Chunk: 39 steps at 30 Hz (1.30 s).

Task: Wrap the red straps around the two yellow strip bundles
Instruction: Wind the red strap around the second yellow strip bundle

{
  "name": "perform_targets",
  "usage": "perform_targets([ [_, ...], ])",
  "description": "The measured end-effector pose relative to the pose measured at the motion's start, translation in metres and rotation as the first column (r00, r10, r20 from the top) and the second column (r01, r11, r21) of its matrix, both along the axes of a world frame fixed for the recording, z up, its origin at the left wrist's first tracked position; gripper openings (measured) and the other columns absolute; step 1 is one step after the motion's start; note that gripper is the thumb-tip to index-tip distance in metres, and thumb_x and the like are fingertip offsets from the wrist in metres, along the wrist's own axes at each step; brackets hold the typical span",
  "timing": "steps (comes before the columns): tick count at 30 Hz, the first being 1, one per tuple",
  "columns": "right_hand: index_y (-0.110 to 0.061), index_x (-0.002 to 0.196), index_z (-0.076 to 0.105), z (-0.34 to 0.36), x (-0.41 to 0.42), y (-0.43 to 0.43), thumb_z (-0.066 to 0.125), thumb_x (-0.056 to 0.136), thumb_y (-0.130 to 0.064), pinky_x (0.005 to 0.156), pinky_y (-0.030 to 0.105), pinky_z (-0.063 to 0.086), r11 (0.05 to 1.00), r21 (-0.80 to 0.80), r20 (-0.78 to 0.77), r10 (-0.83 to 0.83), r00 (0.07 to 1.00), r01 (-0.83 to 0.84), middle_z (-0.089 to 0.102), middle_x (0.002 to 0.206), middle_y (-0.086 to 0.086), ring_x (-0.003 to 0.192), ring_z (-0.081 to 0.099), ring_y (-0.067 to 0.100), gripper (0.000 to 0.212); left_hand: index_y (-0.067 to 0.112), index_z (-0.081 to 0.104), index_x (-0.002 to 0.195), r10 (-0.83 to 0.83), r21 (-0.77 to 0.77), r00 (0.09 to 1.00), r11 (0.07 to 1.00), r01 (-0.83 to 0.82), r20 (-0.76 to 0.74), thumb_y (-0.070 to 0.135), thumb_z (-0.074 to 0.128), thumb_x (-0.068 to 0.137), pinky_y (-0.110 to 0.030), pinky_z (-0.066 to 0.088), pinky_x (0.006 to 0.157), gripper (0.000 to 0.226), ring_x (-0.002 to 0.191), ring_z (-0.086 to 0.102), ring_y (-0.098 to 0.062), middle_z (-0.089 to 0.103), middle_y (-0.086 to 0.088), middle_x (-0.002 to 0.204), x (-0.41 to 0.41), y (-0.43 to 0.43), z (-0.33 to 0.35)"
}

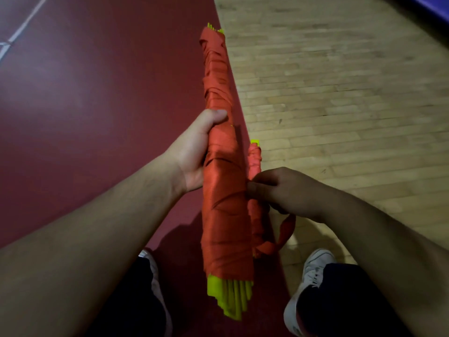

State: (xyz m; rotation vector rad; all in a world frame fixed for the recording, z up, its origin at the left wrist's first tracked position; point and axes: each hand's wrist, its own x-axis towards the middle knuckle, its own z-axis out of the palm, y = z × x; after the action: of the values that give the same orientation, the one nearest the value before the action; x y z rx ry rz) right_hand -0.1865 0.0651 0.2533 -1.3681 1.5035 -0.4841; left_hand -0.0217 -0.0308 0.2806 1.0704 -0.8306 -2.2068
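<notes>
**Item 1: large bundle** [226, 215]. Long sheaf held in the air at centre, lying from 12 to 6 o'clock. Bound almost end to end in red strap [216, 76]. Bare yellow strips [230, 297] fanning out at the 6 o'clock end, small tips showing at the 12 o'clock end. Judged light, fairly stiff along its length but springy. Strap cloth soft and probably slippery. Best taken near mid-length over the windings, not by the loose fan.

**Item 2: small bundle** [254, 161]. Shorter and thinner, likewise strapped, lying against the 3 o'clock flank of the large bundle. Middle hidden behind the right hand. Loose tail [285, 229] of strap looping out at 5 o'clock below that hand, apparently unsecured. Judged limp; best pinched close to the bundle to keep the winding taut.

**Left hand** [194, 152]. At 9 o'clock of the large bundle, wrapped round it near mid-length, thumb across the top.

**Right hand** [279, 188]. At 3 o'clock, fingers curled round the small bundle. Any hold on the strap itself not discernible.

**Beneath.** Red mat [85, 93] at 9 o'clock, wooden floor [340, 93] at 3 o'clock, white shoe [313, 268] at 5 o'clock.
</notes>
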Motion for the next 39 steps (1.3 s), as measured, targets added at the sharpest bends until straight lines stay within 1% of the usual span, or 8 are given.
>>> perform_targets([
  [3, -0.009, 0.084, 0.068, 0.002, 0.001, -0.001, 0.060, 0.075, -0.061, 0.051, 0.014, 0.035, 1.000, -0.020, 0.012, 0.001, 1.000, -0.001, 0.059, 0.059, -0.006, 0.047, 0.047, -0.002, 0.053, 0.013, 0.071, 0.064, 0.022, -0.109, 0.999, 0.994, -0.017, 0.044, 0.030, 0.061, 0.093, -0.033, 0.058, 0.056, 0.035, 0.052, 0.061, -0.019, 0.061, -0.007, 0.061, 0.002, -0.005, -0.004],
  [8, -0.026, 0.076, 0.069, -0.006, -0.007, -0.006, 0.075, 0.084, -0.042, 0.062, 0.024, 0.042, 0.992, -0.115, -0.112, -0.061, 0.992, 0.048, 0.060, 0.057, -0.018, 0.056, 0.052, -0.003, 0.019, 0.000, 0.061, 0.101, 0.015, 0.045, 0.991, 0.999, -0.021, 0.131, 0.029, 0.050, 0.095, -0.034, 0.059, 0.066, 0.032, 0.070, 0.066, -0.025, 0.064, -0.018, 0.088, 0.009, -0.009, -0.011],
  [16, -0.018, 0.078, 0.070, -0.006, -0.010, -0.013, 0.080, 0.073, -0.056, 0.077, 0.046, 0.052, 0.978, -0.195, -0.131, -0.108, 0.986, 0.081, 0.071, 0.081, 0.012, 0.076, 0.066, 0.027, 0.040, 0.005, 0.066, 0.077, -0.096, 0.130, 0.995, 0.987, 0.095, 0.001, 0.038, 0.065, 0.078, -0.031, 0.059, 0.065, 0.033, 0.075, 0.062, -0.023, 0.066, -0.011, 0.076, 0.012, -0.003, -0.012],
  [20, -0.021, 0.069, 0.066, 0.003, -0.012, -0.013, 0.067, 0.064, -0.065, 0.061, 0.030, 0.041, 0.975, -0.200, -0.128, -0.124, 0.984, 0.097, 0.056, 0.060, -0.007, 0.056, 0.048, 0.002, 0.044, 0.008, 0.063, 0.085, -0.050, 0.122, 0.998, 0.992, 0.044, 0.049, 0.032, 0.052, 0.089, -0.029, 0.057, 0.062, 0.028, 0.066, 0.061, -0.025, 0.063, -0.015, 0.072, 0.017, -0.008, -0.011],
  [27, -0.025, 0.072, 0.067, 0.003, -0.008, -0.009, 0.057, 0.080, -0.057, 0.054, 0.023, 0.032, 0.992, -0.093, 0.080, -0.074, 0.994, 0.082, 0.048, 0.056, -0.010, 0.050, 0.040, 0.003, 0.034, 0.013, 0.064, 0.100, 0.087, 0.037, 0.991, 0.995, -0.091, 0.106, 0.039, 0.060, 0.094, -0.035, 0.060, 0.071, 0.027, 0.076, 0.068, -0.022, 0.069, -0.011, 0.086, 0.019, -0.016, -0.007],
  [30, -0.011, 0.089, 0.070, -0.005, -0.009, -0.009, 0.059, 0.087, -0.043, 0.066, 0.030, 0.047, 0.989, -0.022, 0.239, -0.136, 0.961, 0.146, 0.065, 0.073, 0.003, 0.066, 0.057, 0.012, 0.033, 0.018, 0.065, 0.106, 0.117, 0.058, 0.985, 0.990, -0.125, 0.128, 0.043, 0.061, 0.094, -0.038, 0.060, 0.082, 0.028, 0.079, 0.070, -0.019, 0.071, -0.005, 0.090, 0.019, -0.013, -0.010],
  [33, -0.012, 0.096, 0.069, -0.006, -0.004, -0.016, 0.051, 0.099, -0.011, 0.069, 0.012, 0.051, 0.965, 0.011, 0.366, -0.247, 0.897, 0.261, 0.075, 0.078, -0.011, 0.070, 0.067, 0.000, 0.018, 0.014, 0.065, 0.106, 0.133, 0.092, 0.989, 0.986, -0.138, 0.064, 0.043, 0.058, 0.095, -0.039, 0.060, 0.084, 0.031, 0.083, 0.072, -0.021, 0.073, -0.008, 0.090, 0.017, -0.008, -0.009],
  [39, -0.013, 0.084, 0.050, -0.037, -0.006, -0.005, 0.024, 0.108, -0.008, 0.047, 0.015, 0.048, 0.941, -0.057, 0.209, -0.315, 0.926, 0.333, 0.060, 0.072, -0.003, 0.050, 0.058, 0.001, 0.036, 0.004, 0.059, 0.132, 0.321, 0.185, 0.943, 0.935, -0.301, -0.086, 0.042, 0.057, 0.096, -0.038, 0.055, 0.093, 0.053, 0.111, 0.066, -0.020, 0.070, -0.009, 0.120, 0.010, -0.005, 0.001],
])
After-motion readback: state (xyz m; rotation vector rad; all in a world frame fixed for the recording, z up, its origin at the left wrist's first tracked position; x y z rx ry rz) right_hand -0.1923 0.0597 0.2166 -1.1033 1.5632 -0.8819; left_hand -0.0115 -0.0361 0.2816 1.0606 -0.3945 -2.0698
